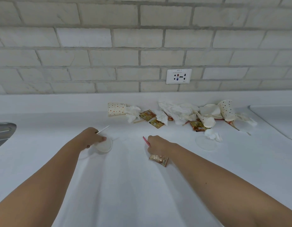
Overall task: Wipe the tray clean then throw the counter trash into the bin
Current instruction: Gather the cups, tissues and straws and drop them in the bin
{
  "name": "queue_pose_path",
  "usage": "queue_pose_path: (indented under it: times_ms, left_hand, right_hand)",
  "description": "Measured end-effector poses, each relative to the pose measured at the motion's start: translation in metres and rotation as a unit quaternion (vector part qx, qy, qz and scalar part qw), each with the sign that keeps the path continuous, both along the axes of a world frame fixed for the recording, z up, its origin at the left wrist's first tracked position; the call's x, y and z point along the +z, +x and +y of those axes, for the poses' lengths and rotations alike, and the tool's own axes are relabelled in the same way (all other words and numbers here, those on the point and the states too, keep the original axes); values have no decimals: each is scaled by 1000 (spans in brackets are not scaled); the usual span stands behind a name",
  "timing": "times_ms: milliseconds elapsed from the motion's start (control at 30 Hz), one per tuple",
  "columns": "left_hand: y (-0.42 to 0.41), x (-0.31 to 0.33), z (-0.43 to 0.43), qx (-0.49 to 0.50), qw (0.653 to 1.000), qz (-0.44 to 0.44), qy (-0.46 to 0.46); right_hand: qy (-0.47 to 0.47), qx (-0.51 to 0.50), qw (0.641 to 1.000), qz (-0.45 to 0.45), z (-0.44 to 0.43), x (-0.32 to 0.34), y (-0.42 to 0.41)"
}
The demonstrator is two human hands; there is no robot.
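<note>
My left hand (pixel 91 136) grips a clear plastic cup (pixel 104 145) lying on its side on the white counter (pixel 125 185), and a white straw (pixel 103 129) sticks out past its fingers. My right hand (pixel 158 144) holds a red straw (pixel 146 141) and a brown sachet (pixel 158 159) that hangs below the palm. Further back lies a pile of trash: a dotted paper cup (pixel 116 109) on its side, crumpled tissues (pixel 176 112), brown sachets (pixel 147 115), another dotted cup (pixel 227 110). No tray or bin is in view.
A clear lid (pixel 206 143) with a tissue wad (pixel 213 135) lies right of my right hand. A metal sink edge (pixel 4 131) shows at far left. A recessed white basin edge (pixel 276 122) runs at far right. A wall socket (pixel 178 76) sits in the brick wall.
</note>
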State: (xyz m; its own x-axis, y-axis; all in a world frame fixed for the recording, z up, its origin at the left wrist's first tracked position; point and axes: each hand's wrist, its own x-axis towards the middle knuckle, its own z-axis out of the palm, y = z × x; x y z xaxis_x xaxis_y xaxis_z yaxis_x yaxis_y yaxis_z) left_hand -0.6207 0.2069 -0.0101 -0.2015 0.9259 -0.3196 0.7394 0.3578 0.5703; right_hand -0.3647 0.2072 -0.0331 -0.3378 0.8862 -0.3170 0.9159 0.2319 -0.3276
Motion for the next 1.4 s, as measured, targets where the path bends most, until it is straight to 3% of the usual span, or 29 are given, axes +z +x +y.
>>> queue_pose_path:
  times_ms: [167,433,667,900,1100,1233,1400]
  left_hand:
    - [79,23,-5,-50,994,-86,46]
    - [269,37,-41,-195,966,-168,37]
    - [441,32,-115,-309,925,-221,-10]
    - [590,17,-220,-427,874,-229,-45]
    - [659,-27,-296,-490,853,-153,-97]
    - [681,-69,-317,-512,853,-43,-88]
    - [696,-124,-326,-491,859,-41,-137]
  right_hand:
    - [-6,-96,985,143,-23,12,56]
    - [81,-221,946,223,-88,44,184]
    - [149,-367,887,238,-180,51,321]
    - [234,-503,792,254,-298,34,446]
    - [177,-581,769,198,-379,-24,507]
    - [103,-625,757,160,-415,-78,528]
    - [-8,-626,767,141,-437,-137,536]
